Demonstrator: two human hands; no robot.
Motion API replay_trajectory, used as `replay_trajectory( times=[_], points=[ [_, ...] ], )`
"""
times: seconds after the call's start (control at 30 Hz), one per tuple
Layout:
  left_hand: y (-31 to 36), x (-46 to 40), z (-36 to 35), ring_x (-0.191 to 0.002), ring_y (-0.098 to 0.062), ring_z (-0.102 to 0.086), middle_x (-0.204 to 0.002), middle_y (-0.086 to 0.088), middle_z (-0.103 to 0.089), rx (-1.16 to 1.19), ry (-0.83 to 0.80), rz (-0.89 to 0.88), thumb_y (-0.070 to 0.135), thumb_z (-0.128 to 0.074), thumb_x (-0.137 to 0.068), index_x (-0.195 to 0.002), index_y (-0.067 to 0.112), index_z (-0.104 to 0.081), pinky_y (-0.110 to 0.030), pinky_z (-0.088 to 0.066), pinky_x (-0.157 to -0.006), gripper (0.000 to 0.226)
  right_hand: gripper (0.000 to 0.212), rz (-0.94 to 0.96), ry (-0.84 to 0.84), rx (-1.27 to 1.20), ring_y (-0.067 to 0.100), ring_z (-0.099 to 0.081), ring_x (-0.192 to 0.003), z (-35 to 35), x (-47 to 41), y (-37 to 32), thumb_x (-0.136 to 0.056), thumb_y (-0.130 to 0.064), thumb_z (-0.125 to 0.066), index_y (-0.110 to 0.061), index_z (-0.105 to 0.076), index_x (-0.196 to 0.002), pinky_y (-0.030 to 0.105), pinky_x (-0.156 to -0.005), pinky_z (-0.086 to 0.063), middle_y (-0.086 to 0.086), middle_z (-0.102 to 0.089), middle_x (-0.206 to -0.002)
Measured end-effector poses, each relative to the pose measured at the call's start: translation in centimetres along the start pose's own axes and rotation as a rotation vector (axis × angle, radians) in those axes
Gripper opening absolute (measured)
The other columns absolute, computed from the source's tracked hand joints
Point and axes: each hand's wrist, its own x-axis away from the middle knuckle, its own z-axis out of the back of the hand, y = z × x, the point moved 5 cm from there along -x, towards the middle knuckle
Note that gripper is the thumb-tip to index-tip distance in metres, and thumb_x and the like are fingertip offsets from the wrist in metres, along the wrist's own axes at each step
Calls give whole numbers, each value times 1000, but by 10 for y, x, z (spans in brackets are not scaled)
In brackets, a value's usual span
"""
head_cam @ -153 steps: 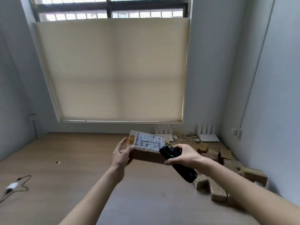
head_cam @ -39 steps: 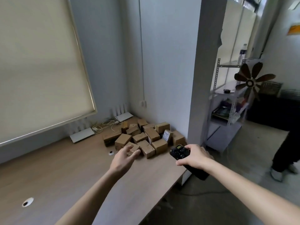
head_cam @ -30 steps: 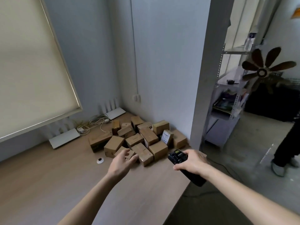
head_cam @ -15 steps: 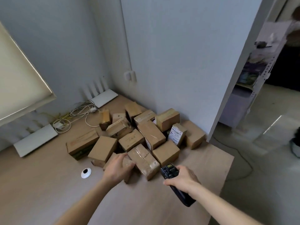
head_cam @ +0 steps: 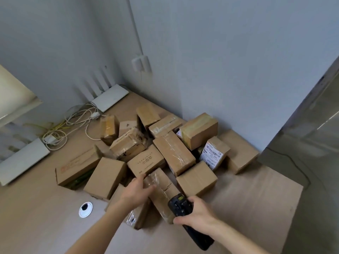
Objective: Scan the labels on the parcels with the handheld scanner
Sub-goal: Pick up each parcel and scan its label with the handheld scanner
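Head view: the left hand (head_cam: 136, 191) grips the far end of a taped parcel (head_cam: 161, 191), fingers curled over its edge, while the right hand (head_cam: 197, 210) holds the scanner (head_cam: 180, 206) just beside that parcel's near end. The risk, as I judge it, is that no label shows on the parcel's upper face, so it will need turning; lifting it from one end could let it slip on the glossy tape, or nudge the pile (head_cam: 165, 153) crowding just beyond the left hand. The scanner's long axis runs from the right wrist up and away toward the left hand, head forward over the parcel. The parcel lies lengthwise between both hands on the counter (head_cam: 45, 226).
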Motion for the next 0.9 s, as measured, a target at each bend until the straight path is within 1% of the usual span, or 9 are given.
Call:
replay_trajectory(
  times=[0.13,0.23,0.3,0.4,0.5,0.6,0.73,0.83,0.9],
  points=[
    [-2,5,-2,-117,-18,-53,-135,-2,-45,-105,5,5,58,-51,-95,-151,20,-39,-31,-49,-98,69,85,18,18,-44,7,-66,-102,3,-1,0,-42,-56,-91,-31,-62,-118,26,-91,-54,-14,-69,-110],
    [-2,15,-4,-103,-14,-56,-121,1,-50,-62,0,4,56,-53,-96,-131,21,-55,-31,-53,-91,50,76,36,56,-106,10,-65,-105,9,6,4,-55,-47,-95,-34,-56,-118,28,-93,-52,-16,-67,-111],
    [0,27,-2,-97,-13,-59,-114,1,-58,25,27,10,54,-58,-94,-116,21,-56,-36,-56,-88,40,75,36,97,-151,11,-65,-105,15,15,8,-58,-46,-95,-36,-52,-118,29,-92,-51,-17,-65,-109],
    [7,57,5,-101,-11,-60,-121,2,-60,156,92,-26,56,-56,-95,-130,24,-49,-27,-54,-80,48,77,48,164,-194,14,-65,-107,25,36,9,-55,-53,-92,-38,-52,-119,35,-98,-53,-14,-67,-113],
    [13,94,16,-113,-13,-54,-136,-2,-55,252,154,-93,55,-52,-97,-147,25,-43,-25,-48,-88,59,81,102,236,-232,11,-64,-100,32,66,5,-59,-54,-92,-36,-54,-128,33,-85,-54,-15,-65,-111],
    [13,142,20,-105,-12,-60,-121,0,-61,492,166,-79,58,-53,-96,-130,23,-51,-24,-50,-78,49,84,173,278,-309,5,-61,-92,29,109,-2,-65,-49,-94,-33,-52,-137,27,-71,-49,-20,-60,-104],
    [8,225,28,-93,-13,-59,-104,-1,-62,720,299,-99,57,-52,-96,-105,21,-50,-26,-46,-68,37,86,305,309,-339,11,-63,-104,14,186,-12,-65,-49,-94,-30,-52,-138,32,-83,-50,-13,-63,-116],
    [-2,297,44,-86,-12,-60,-97,-2,-64,760,430,-131,50,-57,-96,-100,18,-51,-21,-45,-58,33,81,398,311,-338,14,-63,-107,4,251,-23,-67,-45,-95,-29,-52,-134,33,-87,-50,-13,-63,-114],
    [-8,341,59,-87,-12,-62,-100,-3,-65,773,501,-156,43,-65,-94,-102,17,-53,-17,-47,-56,29,76,466,324,-322,9,-63,-103,2,296,-30,-68,-43,-95,-30,-53,-130,30,-81,-50,-15,-63,-110]
  ],
)
